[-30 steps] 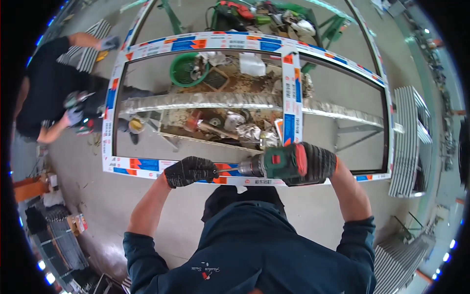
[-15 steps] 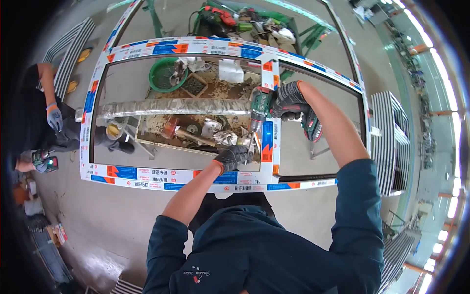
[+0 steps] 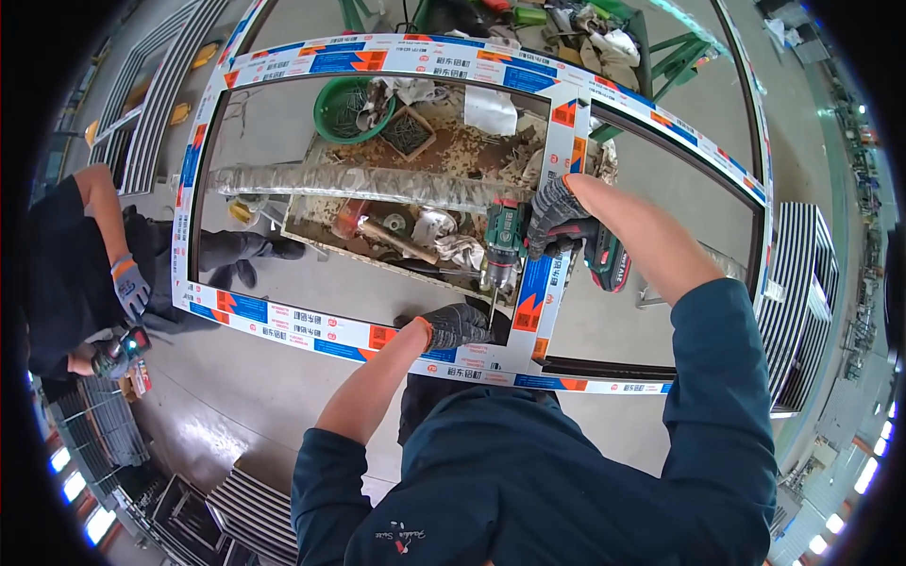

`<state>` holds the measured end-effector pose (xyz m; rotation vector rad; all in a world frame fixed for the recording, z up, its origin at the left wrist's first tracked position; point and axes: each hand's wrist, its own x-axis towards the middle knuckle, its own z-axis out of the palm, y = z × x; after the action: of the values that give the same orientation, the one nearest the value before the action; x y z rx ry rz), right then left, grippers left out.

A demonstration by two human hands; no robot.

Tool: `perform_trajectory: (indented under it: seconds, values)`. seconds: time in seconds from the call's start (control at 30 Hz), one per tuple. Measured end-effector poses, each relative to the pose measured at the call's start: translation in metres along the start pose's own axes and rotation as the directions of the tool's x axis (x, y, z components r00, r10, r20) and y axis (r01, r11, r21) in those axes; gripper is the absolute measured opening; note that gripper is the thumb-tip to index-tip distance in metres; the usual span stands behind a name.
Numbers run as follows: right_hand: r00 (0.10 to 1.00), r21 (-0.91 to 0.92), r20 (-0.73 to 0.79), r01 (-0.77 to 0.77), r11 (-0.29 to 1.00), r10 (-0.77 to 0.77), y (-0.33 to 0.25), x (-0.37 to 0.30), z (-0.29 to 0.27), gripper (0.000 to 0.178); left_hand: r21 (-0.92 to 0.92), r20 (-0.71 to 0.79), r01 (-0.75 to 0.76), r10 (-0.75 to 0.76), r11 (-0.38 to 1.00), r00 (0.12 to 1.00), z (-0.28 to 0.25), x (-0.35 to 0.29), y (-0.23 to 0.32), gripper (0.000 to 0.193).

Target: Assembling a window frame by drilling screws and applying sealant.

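My right hand (image 3: 559, 215), in a dark knitted glove, grips a green-and-black cordless drill (image 3: 507, 229). Its long thin bit (image 3: 494, 304) points toward the near rail of a large window frame (image 3: 264, 316) covered in printed protective film. Beside the bit's tip is my left hand (image 3: 455, 326), gloved alike and resting at the near rail. Its fingers are pressed together; whatever they pinch is too small or hidden to name. The drill is just left of the frame's upright bar (image 3: 557, 226).
Under the frame, a worn board (image 3: 326, 222) carries a green bowl (image 3: 330, 118), a box of screws (image 3: 408, 132), a hammer (image 3: 396, 241) and rags. A wrapped bar (image 3: 359, 184) crosses the opening. To the left, a co-worker's gloved hand (image 3: 130, 288) hangs near another drill (image 3: 118, 354).
The drill and my left hand have come closer to the frame's near rail, with the bit now reaching the corner by the upright bar. The whole view has shifted and tilted.
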<state>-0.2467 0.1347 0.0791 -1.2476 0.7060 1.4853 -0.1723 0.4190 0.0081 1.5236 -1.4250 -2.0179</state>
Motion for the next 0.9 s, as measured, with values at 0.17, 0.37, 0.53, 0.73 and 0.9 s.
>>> perform_trajectory:
  seconds: [0.17, 0.37, 0.53, 0.73, 0.9]
  values:
    - [1.000, 0.035, 0.006, -0.003, 0.999, 0.002, -0.002, -0.008, 0.004, 0.009, 0.005, 0.000, 0.040, -0.040, 0.999, 0.999, -0.004, -0.002, -0.001, 0.028]
    - [0.996, 0.007, 0.087, -0.004, 1.000, 0.003, -0.009, 0.000, -0.002, 0.009, -0.122, 0.016, -0.004, 0.006, 0.993, 1.000, -0.001, -0.001, -0.005, 0.031]
    - [0.989, -0.027, 0.102, -0.106, 0.994, 0.108, -0.016, 0.006, -0.009, 0.019, -0.081, 0.015, 0.030, -0.028, 0.996, 0.999, -0.003, -0.005, 0.002, 0.030]
    - [0.991, -0.035, 0.077, -0.104, 0.994, 0.107, -0.029, -0.005, -0.001, 0.023, -0.171, 0.012, 0.011, -0.009, 0.985, 1.000, 0.001, -0.002, -0.013, 0.028]
    - [0.990, -0.050, 0.092, -0.099, 0.994, 0.103, -0.023, 0.003, -0.005, 0.024, -0.118, -0.031, 0.017, -0.021, 0.993, 0.999, 0.005, 0.002, -0.016, 0.027]
